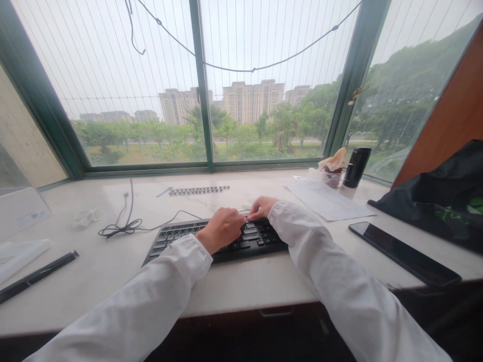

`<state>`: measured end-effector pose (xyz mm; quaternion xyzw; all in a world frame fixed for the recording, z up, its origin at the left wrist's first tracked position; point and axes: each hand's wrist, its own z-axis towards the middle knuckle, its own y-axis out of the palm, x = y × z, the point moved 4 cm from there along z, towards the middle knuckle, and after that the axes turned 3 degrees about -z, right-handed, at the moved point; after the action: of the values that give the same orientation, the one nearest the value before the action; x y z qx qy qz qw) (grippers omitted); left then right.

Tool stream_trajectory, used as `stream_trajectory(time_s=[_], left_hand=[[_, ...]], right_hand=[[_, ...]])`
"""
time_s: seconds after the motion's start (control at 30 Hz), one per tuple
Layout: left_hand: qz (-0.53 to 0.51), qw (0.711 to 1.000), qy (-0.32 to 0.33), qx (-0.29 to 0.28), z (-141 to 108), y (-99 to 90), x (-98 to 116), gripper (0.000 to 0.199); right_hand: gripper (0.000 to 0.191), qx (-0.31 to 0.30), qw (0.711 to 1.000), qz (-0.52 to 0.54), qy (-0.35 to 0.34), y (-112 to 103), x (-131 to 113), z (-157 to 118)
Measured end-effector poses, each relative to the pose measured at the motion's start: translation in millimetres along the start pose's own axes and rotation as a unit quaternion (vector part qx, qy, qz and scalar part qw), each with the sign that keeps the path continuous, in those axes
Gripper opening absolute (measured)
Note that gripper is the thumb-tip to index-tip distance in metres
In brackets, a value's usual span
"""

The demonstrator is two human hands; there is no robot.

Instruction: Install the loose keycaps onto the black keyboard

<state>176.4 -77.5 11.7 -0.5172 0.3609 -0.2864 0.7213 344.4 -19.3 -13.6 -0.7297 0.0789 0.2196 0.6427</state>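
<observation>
On the pale countertop [113, 266], the black keyboard [249, 236] lies beneath both curled hands [223, 229] [261, 206] (whether gripping, I cannot tell).

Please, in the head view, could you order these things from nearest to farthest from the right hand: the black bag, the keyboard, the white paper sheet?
1. Keyboard: nearest, directly at the right hand, partly under it.
2. White paper sheet: to the right of that hand.
3. Black bag: farthest, beyond the sheet, at the picture's right edge.
</observation>
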Motion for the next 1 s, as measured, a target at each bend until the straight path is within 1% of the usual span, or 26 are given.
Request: stream_trajectory(time_s=[0.1,0.23,0.4,0.57,0.7,0.83,1.0], left_hand=[[0.0,1.0,-0.005,-0.003,-0.2,-2.8,1.5,0.034],[0.001,1.0,0.005,-0.004,-1.2,-5.1,3.6,0.032],[-0.009,1.0,-0.004,0.01,-0.3,1.2,-1.8,0.034],[-0.043,0.998,-0.03,0.034,0.8,7.8,-9.8,0.036],[-0.056,0.996,-0.048,0.042,0.1,7.5,-9.7,0.032],[-0.066,0.994,-0.071,0.052,-1.0,6.8,-8.3,0.031],[-0.104,0.987,-0.092,0.076,-0.9,10.3,-12.3,0.036]], right_hand=[[0.04,-0.003,1.0,-0.004,-0.001,0.1,-0.8,0.3],[0.039,-0.008,1.0,-0.011,0.008,-0.5,-1.7,0.9],[0.038,-0.008,1.0,-0.013,-0.001,-1.1,-2.7,0.6],[0.042,-0.002,1.0,-0.016,-0.017,-1.1,-1.3,0.8],[0.043,-0.007,1.0,-0.011,-0.024,-0.7,1.2,2.6],[0.047,-0.016,0.999,-0.001,-0.046,0.0,4.1,5.3],[0.053,-0.017,0.998,0.005,-0.062,0.5,7.7,7.9]])
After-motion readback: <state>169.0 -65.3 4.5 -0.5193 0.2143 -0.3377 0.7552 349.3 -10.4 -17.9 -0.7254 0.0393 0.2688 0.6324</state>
